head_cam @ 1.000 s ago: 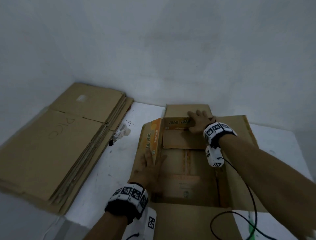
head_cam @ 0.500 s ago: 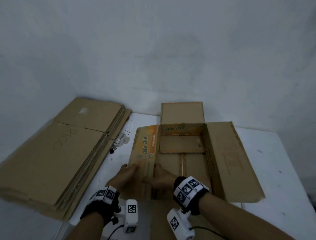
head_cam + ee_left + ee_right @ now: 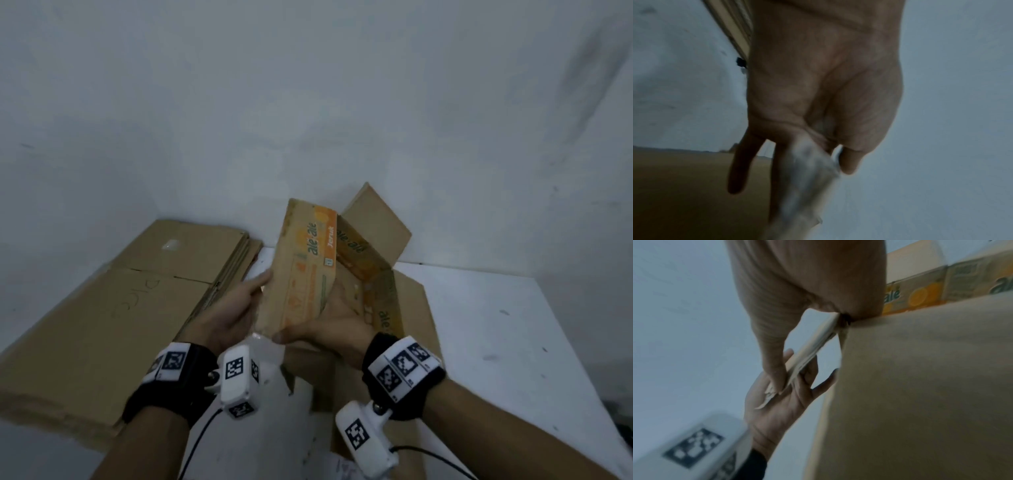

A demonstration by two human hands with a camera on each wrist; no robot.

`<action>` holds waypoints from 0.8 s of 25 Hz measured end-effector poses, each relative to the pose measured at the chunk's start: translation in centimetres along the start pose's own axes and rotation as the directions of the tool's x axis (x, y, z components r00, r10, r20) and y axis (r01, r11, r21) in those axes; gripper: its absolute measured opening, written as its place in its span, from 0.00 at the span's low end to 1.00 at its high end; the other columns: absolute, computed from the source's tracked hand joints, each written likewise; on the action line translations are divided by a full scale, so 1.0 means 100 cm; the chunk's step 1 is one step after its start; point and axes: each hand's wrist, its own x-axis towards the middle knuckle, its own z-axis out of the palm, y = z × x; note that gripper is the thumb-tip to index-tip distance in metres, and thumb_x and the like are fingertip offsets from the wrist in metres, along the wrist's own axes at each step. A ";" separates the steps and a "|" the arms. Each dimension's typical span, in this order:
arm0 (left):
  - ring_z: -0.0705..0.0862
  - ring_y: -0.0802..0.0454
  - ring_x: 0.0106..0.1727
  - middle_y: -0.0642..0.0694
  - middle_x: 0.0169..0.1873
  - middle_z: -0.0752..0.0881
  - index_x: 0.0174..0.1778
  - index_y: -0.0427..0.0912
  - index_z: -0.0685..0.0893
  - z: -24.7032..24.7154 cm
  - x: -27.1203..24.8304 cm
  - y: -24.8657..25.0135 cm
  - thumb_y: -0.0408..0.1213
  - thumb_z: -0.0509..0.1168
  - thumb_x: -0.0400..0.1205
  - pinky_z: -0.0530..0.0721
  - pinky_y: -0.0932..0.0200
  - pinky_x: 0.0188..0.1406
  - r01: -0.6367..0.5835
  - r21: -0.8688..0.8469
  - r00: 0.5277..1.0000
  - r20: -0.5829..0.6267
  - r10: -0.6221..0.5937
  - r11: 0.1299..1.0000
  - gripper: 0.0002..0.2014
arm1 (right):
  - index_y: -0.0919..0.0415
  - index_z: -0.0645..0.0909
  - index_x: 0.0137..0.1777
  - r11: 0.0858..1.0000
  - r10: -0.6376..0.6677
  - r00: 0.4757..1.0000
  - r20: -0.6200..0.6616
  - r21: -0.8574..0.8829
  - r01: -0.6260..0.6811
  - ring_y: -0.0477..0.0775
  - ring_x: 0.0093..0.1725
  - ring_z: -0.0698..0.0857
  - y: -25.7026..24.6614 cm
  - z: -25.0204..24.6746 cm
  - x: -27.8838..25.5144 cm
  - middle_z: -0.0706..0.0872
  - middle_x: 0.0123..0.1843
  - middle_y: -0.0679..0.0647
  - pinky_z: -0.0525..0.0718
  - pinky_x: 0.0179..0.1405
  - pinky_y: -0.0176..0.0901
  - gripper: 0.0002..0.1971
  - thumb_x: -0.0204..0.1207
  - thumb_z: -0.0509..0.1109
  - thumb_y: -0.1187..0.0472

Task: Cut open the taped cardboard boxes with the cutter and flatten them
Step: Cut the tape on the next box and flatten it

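right hand (image 3: 337, 320) fingertips hidden behind box (image 3: 301, 274) flap, L wrist view motion-blurred, forearms cropped

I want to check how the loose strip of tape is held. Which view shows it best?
The right wrist view: the tape strip runs from the box corner down between the right hand's thumb and the left hand. The left wrist view shows it blurred across the fingers. The head view shows only a faint scrap.

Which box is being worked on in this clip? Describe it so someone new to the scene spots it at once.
On the white table against the wall, right of the pile of plain flattened cardboard, stands an opened box, lifted at its left side. The left hand and right hand hold that side. It alone carries orange print and green "ale ale" lettering.
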 end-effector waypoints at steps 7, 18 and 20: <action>0.86 0.48 0.60 0.46 0.59 0.89 0.54 0.51 0.87 -0.037 -0.024 0.026 0.49 0.65 0.84 0.83 0.51 0.54 -0.377 0.357 0.599 -0.610 0.519 0.855 0.09 | 0.67 0.81 0.70 0.727 -0.183 0.974 0.130 0.685 0.045 0.59 0.56 0.90 -0.046 -0.062 -0.013 0.89 0.60 0.63 0.89 0.55 0.49 0.38 0.57 0.88 0.62; 0.77 0.27 0.70 0.31 0.73 0.77 0.78 0.42 0.73 -0.106 -0.004 -0.101 0.64 0.55 0.85 0.74 0.24 0.66 0.119 -0.440 0.850 -0.419 -0.321 0.890 0.33 | 0.63 0.71 0.80 0.320 -0.311 0.926 -0.215 0.894 0.315 0.67 0.80 0.71 0.053 -0.134 -0.038 0.75 0.79 0.65 0.61 0.81 0.63 0.27 0.85 0.60 0.48; 0.78 0.23 0.67 0.26 0.68 0.78 0.82 0.38 0.69 -0.084 0.019 -0.127 0.65 0.59 0.84 0.78 0.21 0.60 0.351 -0.431 0.825 -0.278 -0.492 0.831 0.39 | 0.65 0.66 0.83 0.269 -0.279 0.929 -0.243 0.909 0.319 0.69 0.82 0.66 0.076 -0.148 -0.050 0.70 0.82 0.67 0.57 0.83 0.64 0.28 0.87 0.57 0.50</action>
